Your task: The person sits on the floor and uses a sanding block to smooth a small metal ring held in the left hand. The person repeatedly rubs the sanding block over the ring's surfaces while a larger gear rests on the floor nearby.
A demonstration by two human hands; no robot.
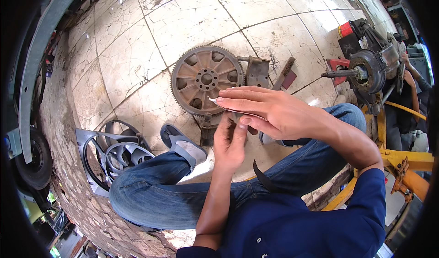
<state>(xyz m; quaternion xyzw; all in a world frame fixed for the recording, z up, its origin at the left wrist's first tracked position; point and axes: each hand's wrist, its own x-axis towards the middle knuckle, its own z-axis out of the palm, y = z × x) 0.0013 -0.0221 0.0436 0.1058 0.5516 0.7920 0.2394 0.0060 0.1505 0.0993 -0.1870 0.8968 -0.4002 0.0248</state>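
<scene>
My right hand (283, 111) lies with its fingers stretched together over a thin folded sheet, light at its torn edge (213, 101), pressing it with the thumb beneath. Under it my left hand (230, 143) is closed, thumb up, around a small greyish part that the sheet and fingers mostly hide. Just beyond my hands a rusty toothed flywheel (188, 90), with a ring of bolt holes at its hub, lies raised on metal pieces. To its right are a flat metal bracket (258, 71), a wire brush (284, 73) and a dark red flat piece (289, 79).
A grey plastic fan shroud (91, 159) lies left of my knee. At right, a greasy shafted assembly (368, 70) rests by a red stand (337, 70) and yellow frame (402, 159). Another person's arm (411, 82) shows behind it. A tyre (35, 159) stands far left.
</scene>
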